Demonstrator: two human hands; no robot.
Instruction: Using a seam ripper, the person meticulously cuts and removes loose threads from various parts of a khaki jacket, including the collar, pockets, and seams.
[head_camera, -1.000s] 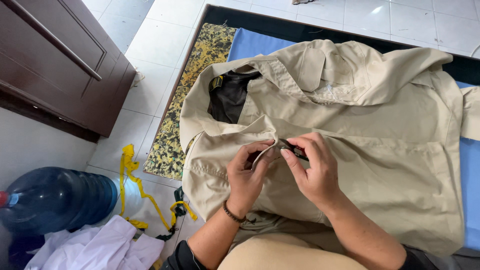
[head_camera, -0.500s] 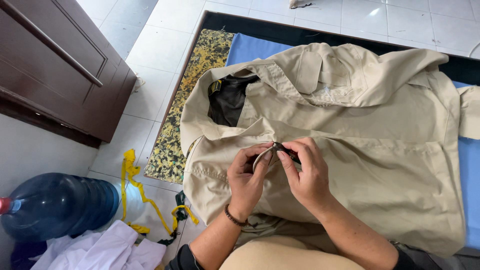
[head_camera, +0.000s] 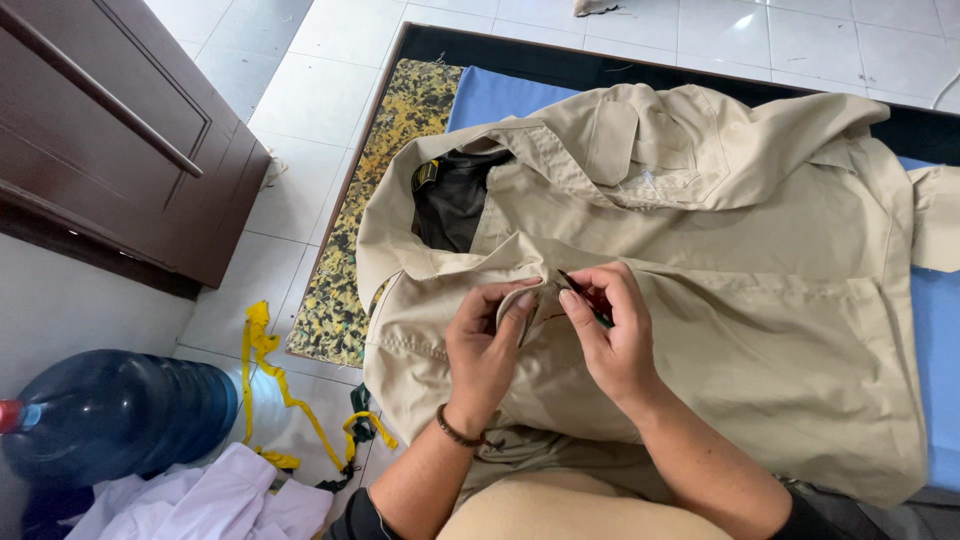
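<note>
Seam work on a beige shirt (head_camera: 760, 300), seen from above. The shirt lies spread over a blue pad (head_camera: 500, 95) on the floor, collar to the far left, its near hem against the person's lap. The left hand (head_camera: 485, 345) has its grip closed on a small fold of cloth near the middle of the near-left panel, thumb and forefinger raising the edge. The right hand (head_camera: 610, 335) is closed on a thin dark tool (head_camera: 585, 295), too small to identify, its tip set at the same fold; the two hands almost touch.

To do this step well, judging from the pose: keep the fold taut between the left fingers so that only the stitch line is exposed; work the tool tip along the seam, away from the holding fingers; move in short strokes, and re-pinch the cloth just beside the tip as it travels.

At near left lie a dark water bottle (head_camera: 120, 420), white cloth (head_camera: 210, 500) and a yellow strap (head_camera: 270, 370); a brown cabinet (head_camera: 110, 130) stands at far left.
</note>
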